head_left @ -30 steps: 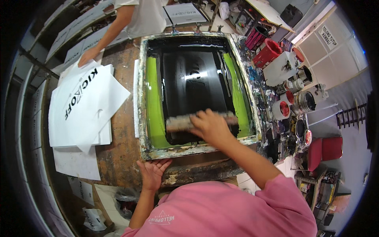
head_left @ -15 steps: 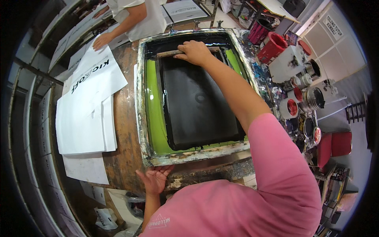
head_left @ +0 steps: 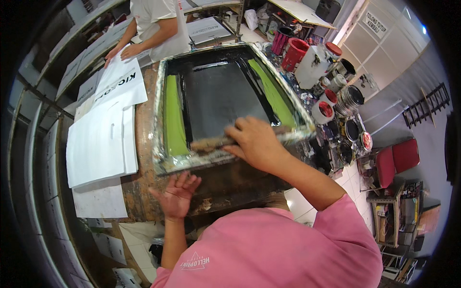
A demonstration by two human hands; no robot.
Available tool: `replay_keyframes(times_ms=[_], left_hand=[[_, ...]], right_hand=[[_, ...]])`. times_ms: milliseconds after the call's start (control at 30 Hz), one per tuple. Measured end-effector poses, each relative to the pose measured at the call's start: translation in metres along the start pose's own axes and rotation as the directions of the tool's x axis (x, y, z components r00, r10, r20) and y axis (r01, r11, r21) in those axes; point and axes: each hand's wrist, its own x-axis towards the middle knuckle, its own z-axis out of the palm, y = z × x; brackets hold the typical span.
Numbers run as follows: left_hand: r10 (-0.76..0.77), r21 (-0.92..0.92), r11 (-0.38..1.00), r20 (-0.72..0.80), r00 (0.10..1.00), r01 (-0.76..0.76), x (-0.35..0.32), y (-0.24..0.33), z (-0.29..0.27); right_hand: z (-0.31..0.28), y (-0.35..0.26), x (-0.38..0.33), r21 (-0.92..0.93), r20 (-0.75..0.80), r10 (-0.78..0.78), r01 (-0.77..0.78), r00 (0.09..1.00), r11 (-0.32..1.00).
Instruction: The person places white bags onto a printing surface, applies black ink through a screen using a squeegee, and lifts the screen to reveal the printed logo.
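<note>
A screen-printing frame (head_left: 163, 165) with a black inked mesh and green side strips lies on a worn wooden table. My right hand (head_left: 254, 143) grips a long squeegee (head_left: 209, 143) lying across the near end of the mesh. My left hand (head_left: 176, 194) is open, fingers spread, just below the frame's near edge, resting on the table.
White printed sheets (head_left: 103, 129) are stacked left of the frame. Another person (head_left: 156, 24) in a white shirt handles sheets at the far side. Red and white ink tubs and several tins (head_left: 331, 96) crowd the right. A red stool (head_left: 396, 161) stands on the floor.
My right hand has pulled the squeegee from the far end of the mesh back to the near end. The left hand stays by the frame's near edge.
</note>
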Motion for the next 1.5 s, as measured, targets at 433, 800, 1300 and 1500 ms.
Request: replay_keyframes(times_ms=[433, 800, 1300, 1500], left_hand=[[0.26, 0.461, -0.833, -0.16, 0.952, 0.305, 0.069, -0.008, 0.003], [0.292, 0.626, -0.714, -0.141, 0.946, 0.314, 0.094, -0.019, 0.034], [0.71, 0.955, 0.069, -0.249, 0.659, 0.287, 0.112, 0.115, 0.032], [0.713, 0.919, -0.042, -0.247, 0.656, 0.392, 0.064, 0.267, -0.041]], right_hand=[[-0.098, 0.009, 0.131, -0.196, -0.489, -0.138, 0.045, 0.861, 0.98], [-0.153, 0.007, 0.171, -0.059, -0.264, 0.04, -0.058, 0.964, 0.997], [-0.153, 0.013, 0.182, -0.085, -0.333, 0.037, -0.069, 0.942, 0.994], [-0.125, 0.028, 0.172, -0.088, -0.463, -0.064, 0.026, 0.884, 0.996]])
